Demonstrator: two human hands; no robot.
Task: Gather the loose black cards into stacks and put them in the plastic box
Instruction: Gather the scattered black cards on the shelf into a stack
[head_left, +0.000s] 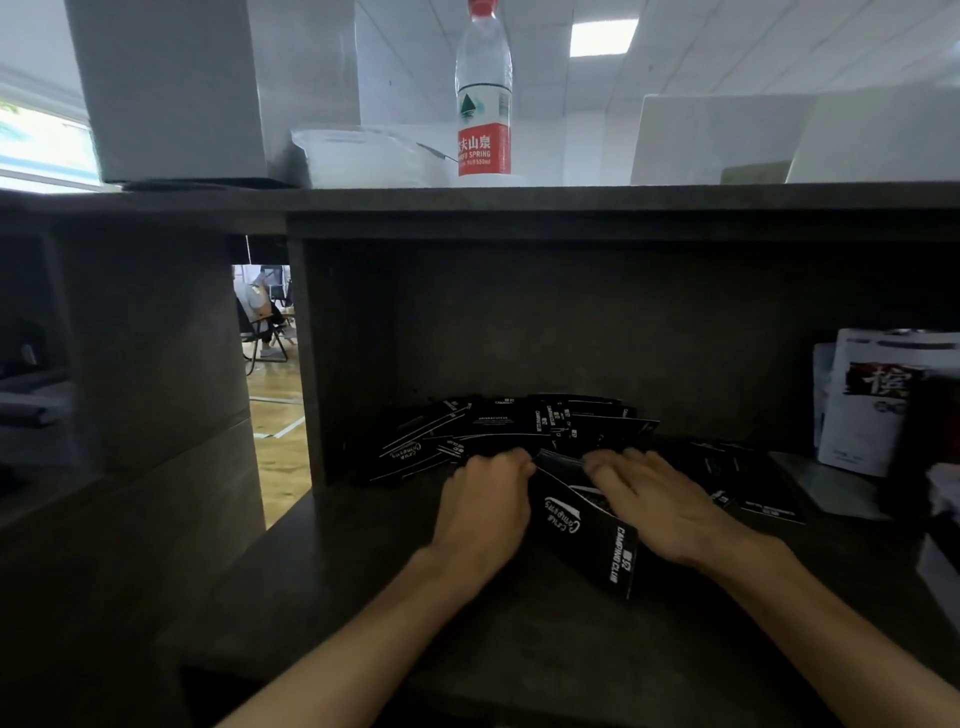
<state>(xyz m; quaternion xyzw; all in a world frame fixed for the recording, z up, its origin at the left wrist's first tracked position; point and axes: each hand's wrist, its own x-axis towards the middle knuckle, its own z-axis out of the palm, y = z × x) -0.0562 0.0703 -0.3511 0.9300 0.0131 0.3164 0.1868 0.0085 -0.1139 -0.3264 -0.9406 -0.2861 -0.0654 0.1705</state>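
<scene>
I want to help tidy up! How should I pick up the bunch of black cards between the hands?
Squeeze its two long sides, one palm on each, coming from left and right as the left hand and right hand do. The bunch of cards is tilted and uneven, so pressing both long edges should square it up. Pinching one corner would probably let cards slide out.

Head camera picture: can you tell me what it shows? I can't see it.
Two bare hands, left hand and right hand, press together a bundle of black cards on a dark desk. More cards lie scattered behind.
</scene>
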